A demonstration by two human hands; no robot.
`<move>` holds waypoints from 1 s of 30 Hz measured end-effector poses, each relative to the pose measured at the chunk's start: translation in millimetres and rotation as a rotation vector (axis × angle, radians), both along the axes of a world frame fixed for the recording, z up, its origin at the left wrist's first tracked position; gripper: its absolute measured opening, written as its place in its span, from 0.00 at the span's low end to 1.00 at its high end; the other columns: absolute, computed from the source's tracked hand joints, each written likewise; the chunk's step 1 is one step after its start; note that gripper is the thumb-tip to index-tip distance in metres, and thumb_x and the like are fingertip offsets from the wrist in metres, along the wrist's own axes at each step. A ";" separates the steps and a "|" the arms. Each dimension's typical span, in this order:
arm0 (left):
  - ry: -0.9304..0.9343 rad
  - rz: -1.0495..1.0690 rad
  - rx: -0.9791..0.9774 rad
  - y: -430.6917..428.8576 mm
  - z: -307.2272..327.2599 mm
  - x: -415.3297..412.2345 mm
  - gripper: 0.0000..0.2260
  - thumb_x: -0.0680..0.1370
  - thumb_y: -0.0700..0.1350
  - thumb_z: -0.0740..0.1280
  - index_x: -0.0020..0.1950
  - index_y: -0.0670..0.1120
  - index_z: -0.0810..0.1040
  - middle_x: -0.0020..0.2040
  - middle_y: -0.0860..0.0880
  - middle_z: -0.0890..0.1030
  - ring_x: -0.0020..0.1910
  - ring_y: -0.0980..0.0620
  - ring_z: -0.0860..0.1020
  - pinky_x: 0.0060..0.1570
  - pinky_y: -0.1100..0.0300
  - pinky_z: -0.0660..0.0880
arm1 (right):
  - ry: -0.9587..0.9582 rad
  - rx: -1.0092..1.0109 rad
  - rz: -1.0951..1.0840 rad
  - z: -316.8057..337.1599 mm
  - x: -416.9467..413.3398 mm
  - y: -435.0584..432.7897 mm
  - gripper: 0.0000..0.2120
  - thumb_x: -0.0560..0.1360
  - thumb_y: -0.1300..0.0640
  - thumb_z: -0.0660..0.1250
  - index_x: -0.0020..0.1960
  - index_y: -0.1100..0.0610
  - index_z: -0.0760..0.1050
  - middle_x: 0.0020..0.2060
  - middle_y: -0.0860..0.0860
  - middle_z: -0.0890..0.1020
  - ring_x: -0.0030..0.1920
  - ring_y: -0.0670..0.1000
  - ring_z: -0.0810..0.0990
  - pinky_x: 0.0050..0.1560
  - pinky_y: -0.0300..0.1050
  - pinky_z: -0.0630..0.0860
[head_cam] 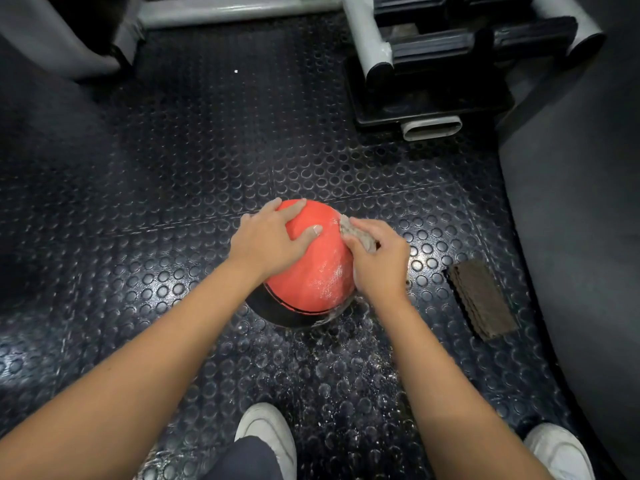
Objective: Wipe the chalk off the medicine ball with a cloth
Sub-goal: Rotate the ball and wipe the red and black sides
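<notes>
A red medicine ball (pixel 313 268) with a black lower band sits on the studded black rubber floor. White chalk smears show on its right side. My left hand (pixel 270 237) lies spread on the ball's upper left, fingers straight, thumb on top. My right hand (pixel 379 261) grips a folded grey-brown cloth (pixel 356 232) and presses it against the ball's upper right side.
A second folded brown cloth (pixel 481 299) lies on the floor to the right. A dumbbell rack's base (pixel 426 98) stands behind the ball, a dark padded bench (pixel 581 220) along the right. Chalk dust speckles the floor (pixel 346 368) near my white shoes (pixel 268 431).
</notes>
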State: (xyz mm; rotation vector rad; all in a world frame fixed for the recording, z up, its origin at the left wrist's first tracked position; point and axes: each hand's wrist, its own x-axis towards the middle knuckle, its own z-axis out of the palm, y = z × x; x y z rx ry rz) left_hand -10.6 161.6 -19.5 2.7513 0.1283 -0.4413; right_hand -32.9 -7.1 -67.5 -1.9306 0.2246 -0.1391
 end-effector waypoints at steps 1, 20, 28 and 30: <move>0.004 0.013 -0.006 1.3 -0.6 1.1 0.29 0.75 0.70 0.58 0.75 0.65 0.62 0.78 0.52 0.61 0.74 0.37 0.62 0.69 0.42 0.64 | 0.003 -0.015 0.003 1.4 8.4 0.7 0.10 0.71 0.59 0.74 0.52 0.54 0.83 0.48 0.44 0.83 0.52 0.46 0.81 0.59 0.52 0.77; 0.060 0.080 -0.011 1.6 -3.0 27.9 0.30 0.73 0.72 0.58 0.73 0.64 0.65 0.73 0.49 0.68 0.70 0.38 0.67 0.66 0.42 0.68 | -0.264 -0.253 0.001 -2.5 -29.3 25.3 0.10 0.72 0.62 0.74 0.51 0.52 0.84 0.49 0.46 0.83 0.47 0.42 0.76 0.58 0.49 0.76; 0.065 0.079 -0.022 7.1 -8.6 31.5 0.31 0.71 0.73 0.58 0.73 0.65 0.65 0.73 0.48 0.69 0.70 0.39 0.68 0.66 0.42 0.68 | -0.301 -0.270 0.006 -5.5 -11.7 17.5 0.08 0.73 0.60 0.74 0.50 0.51 0.85 0.48 0.45 0.84 0.44 0.51 0.78 0.46 0.32 0.71; 0.072 0.101 -0.040 10.1 -9.2 33.2 0.33 0.69 0.74 0.57 0.72 0.65 0.66 0.73 0.48 0.69 0.70 0.39 0.68 0.67 0.42 0.68 | -0.233 -0.225 -0.023 -1.4 -3.6 21.5 0.07 0.74 0.58 0.72 0.51 0.51 0.84 0.49 0.45 0.84 0.47 0.51 0.79 0.51 0.28 0.68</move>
